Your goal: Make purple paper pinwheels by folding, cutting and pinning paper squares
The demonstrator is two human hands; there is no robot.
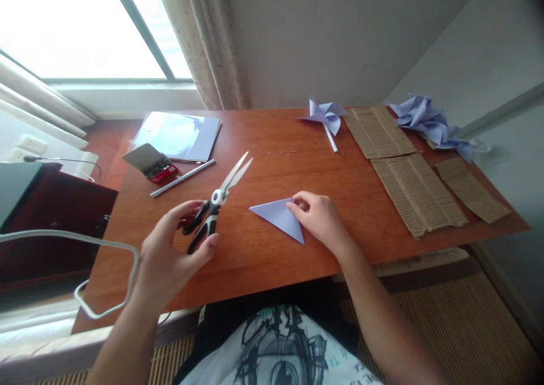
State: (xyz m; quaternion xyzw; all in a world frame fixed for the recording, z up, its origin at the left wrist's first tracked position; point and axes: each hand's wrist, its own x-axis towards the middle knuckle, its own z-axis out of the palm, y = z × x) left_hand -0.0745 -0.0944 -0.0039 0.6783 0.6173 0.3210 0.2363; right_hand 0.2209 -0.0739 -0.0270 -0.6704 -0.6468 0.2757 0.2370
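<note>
Now my right hand (pixel 317 212) pinches the folded paper (pixel 278 215), its tip pointing left toward the scissors (pixel 218 197) my left hand (pixel 170 254) grips.

on the white shirt (pixel 284 352), small green lettering toward the right of the view seems to read "to"; the dark letters beside it are only partly legible. print on the red box (pixel 163 174) is too small to read.

White shirt (pixel 227 365), black sketchy print (pixel 284 348), green lettering (pixel 334 363); black legwear (pixel 312 297).
</note>
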